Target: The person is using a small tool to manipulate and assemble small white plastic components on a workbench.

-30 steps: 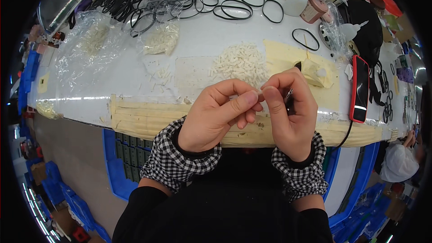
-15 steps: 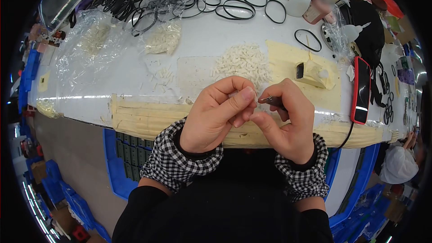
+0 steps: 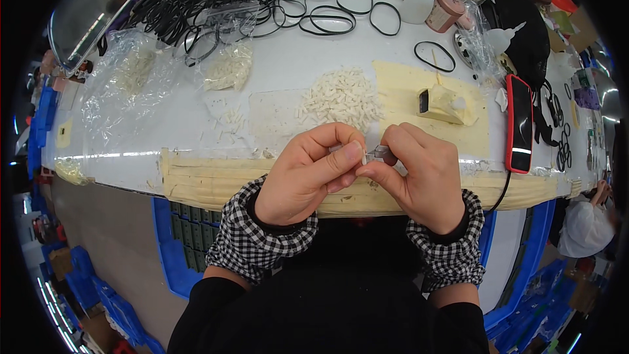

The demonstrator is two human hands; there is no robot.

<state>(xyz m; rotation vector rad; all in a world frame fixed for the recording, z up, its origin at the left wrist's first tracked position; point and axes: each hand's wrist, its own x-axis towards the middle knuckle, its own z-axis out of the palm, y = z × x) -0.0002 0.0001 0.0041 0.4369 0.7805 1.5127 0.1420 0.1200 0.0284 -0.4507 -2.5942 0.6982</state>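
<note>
Swung inward over the last half-second, the right hand [image 3: 426, 177] has brought a small metal tool [image 3: 381, 153] to a slim white piece [image 3: 364, 156] above the counter's [image 3: 190, 115] near edge. The left hand [image 3: 304, 174] keeps a narrow grip, pinching the piece; the right grip is wrapped around the tool, though whether its tips clamp the piece cannot be told. A loose pinch could let something so small spring away, and slipping metal could nip the left fingertips. Dropped, it might vanish into the pale, stubby pile [image 3: 341, 97] just beyond. Pleated yellow tape [image 3: 203, 174] lines the near edge; a crinkled clear bag [image 3: 229, 69] lies left, a wrapped block [image 3: 452, 107] right, thin black loops [image 3: 385, 5] farther off.
</note>
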